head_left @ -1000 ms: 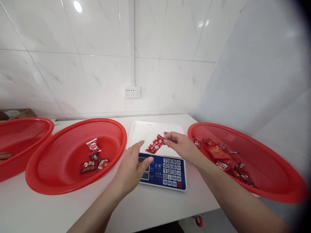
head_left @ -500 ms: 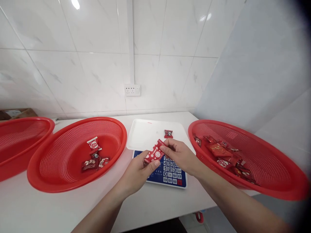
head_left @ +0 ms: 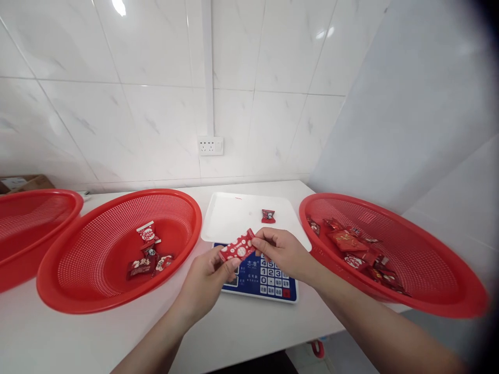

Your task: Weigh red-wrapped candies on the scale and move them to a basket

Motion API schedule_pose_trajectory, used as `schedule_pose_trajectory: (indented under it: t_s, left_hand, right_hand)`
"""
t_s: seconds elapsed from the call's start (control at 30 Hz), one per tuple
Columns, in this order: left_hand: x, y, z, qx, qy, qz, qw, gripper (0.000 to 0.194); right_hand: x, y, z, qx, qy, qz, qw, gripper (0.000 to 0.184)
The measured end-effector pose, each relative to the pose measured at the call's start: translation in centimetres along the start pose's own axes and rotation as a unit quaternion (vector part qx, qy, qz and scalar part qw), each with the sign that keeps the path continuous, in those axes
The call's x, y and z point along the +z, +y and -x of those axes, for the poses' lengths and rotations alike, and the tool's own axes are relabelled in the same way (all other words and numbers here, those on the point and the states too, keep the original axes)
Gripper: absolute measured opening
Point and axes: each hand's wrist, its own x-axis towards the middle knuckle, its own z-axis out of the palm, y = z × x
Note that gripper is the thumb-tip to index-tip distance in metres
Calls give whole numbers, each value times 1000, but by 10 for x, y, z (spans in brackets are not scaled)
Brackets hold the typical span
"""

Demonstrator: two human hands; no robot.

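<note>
A red wrapped candy packet (head_left: 238, 248) with white print is stretched between my two hands, above the front of a white digital scale. My left hand (head_left: 208, 275) pinches its left end, and my right hand (head_left: 278, 252) pinches the right end. Beneath them is the scale's blue keypad panel (head_left: 253, 278), partly covered by my fingers. On the scale's white tray (head_left: 226, 218) lies one small dark red wrapped candy (head_left: 268, 216), just beyond my right hand.
To the left, a red mesh basket (head_left: 97, 223) holds several wrapped candies (head_left: 146, 262). Another red basket (head_left: 39, 234) stands farther left. At right, a third red basket (head_left: 436, 265) contains a pile of red packets (head_left: 349, 241). A wall socket (head_left: 210, 146) sits behind the white table (head_left: 218, 337).
Both hands have shifted slightly left with the packet, which now lies flatter and less tilted. The view has turned a little. The small candy stays on the tray.
</note>
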Motion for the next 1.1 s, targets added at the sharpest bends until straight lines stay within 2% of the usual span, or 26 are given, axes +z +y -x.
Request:
schedule_pose_trajectory:
  t_s: [0.07,0.13,0.17,0.23,0.33,0.4,0.5,0.63,0.77,0.83,0.9,1.0,1.1]
  left_hand:
    - [-19,2,5,19,103,-100,989,34]
    - [-45,1,8,13,215,-223,951,33]
    - [-58,0,9,-5,250,-284,926,31]
    - [-82,-4,8,-34,267,-367,891,27]
    - [-99,-9,6,-56,261,-407,874,29]
    - [-96,-9,5,-60,259,-411,872,35]
    - [-79,-5,5,-49,223,-397,889,39]
    - [-50,-1,3,-14,161,-327,931,39]
    - [-20,-4,-5,54,87,-270,957,34]
    - [-7,-5,-11,73,58,-250,964,35]
    - [4,-3,-19,75,42,-207,974,39]
    - [14,2,-30,60,20,-102,993,39]
    - [19,5,-39,43,7,-3,999,29]
  right_hand:
    - [-11,8,-8,12,51,54,997,25]
    - [-24,19,-18,25,108,173,979,22]
    - [-29,25,-23,30,116,242,963,20]
    - [-36,38,-31,36,91,350,932,19]
    - [-36,50,-39,26,46,419,906,28]
    - [-32,54,-43,26,48,434,899,37]
    - [-30,55,-46,36,41,422,905,42]
    - [-32,56,-48,44,24,343,938,34]
    - [-32,53,-46,33,58,256,964,23]
    - [-30,49,-41,40,59,149,986,20]
    - [-27,41,-34,54,22,-21,998,20]
    - [-22,28,-20,69,-53,-251,964,26]
    - [-17,19,-8,82,-89,-337,934,28]
